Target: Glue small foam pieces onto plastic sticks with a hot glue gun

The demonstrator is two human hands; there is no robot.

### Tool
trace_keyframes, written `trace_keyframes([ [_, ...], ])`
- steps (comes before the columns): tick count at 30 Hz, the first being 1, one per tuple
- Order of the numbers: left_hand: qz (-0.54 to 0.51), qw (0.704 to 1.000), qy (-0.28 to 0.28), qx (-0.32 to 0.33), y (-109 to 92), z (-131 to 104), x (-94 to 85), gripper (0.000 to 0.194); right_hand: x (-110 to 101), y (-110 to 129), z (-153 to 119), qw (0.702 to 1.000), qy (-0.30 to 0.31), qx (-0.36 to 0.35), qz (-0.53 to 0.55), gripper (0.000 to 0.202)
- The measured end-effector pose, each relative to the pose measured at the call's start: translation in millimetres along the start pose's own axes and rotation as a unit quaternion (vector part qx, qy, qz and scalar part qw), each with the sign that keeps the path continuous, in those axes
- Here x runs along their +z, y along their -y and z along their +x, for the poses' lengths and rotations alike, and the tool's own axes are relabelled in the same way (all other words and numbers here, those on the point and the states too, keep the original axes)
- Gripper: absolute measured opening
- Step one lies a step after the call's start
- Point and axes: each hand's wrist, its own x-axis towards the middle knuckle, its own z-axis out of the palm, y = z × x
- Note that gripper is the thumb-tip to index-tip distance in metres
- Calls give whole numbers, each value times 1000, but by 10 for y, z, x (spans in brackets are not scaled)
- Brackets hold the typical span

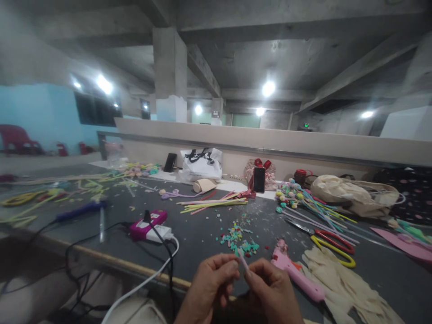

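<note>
— Bare hands come nearest, at the front edge of the table. What are they doing?

— The right hand [270,285] is closed in a pinch on a slim, pale strip [243,261], which tilts up and leftward from its fingertips. The left hand [213,280] has its fingers curled and its thumb near the index finger, right by the strip's upper end. I can't tell whether it grips anything.

— And straight past them?

— Small scraps [238,238], mostly teal with some yellow and red, lie scattered at twelve o'clock. Farther out on that line, a dark phone [258,180] stands upright.

— To the right?

— Just beside the right hand, at three o'clock, there's a pink glue gun [299,275], with a cream glove [347,288] beyond it. Scissors [334,246] with red and yellow handles lie between two and three, and a bunch of coloured stems [315,209] lies nearer one.

— What about the left side?

— Thin yellow and pink sticks [214,204] lie in a loose bundle at eleven, with a white bag [202,165] behind. At ten sits a magenta power strip [148,225] with a white plug [159,233] on it; farther left lies a blue tool [81,211] with a cord.
</note>
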Motion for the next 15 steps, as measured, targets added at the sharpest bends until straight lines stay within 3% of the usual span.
trace_keyframes([
  [3, 0, 999, 16, -30, 80, 37, 21, 29, 42, -1, 6, 1000, -2, 9, 24, 33],
  [9, -12, 999, -35, -8, 150, 72, 35, 36, 53, -43, 16, 999, 24, -28, -12, 33],
  [11, 0, 999, -51, 14, 145, 70, 30, 32, 12, -17, 6, 996, 33, -66, -55, 29],
  [15, 37, 993, -77, 82, 102, 24, 69, 26, -121, 142, -20, 976, -12, -168, -137, 23],
])
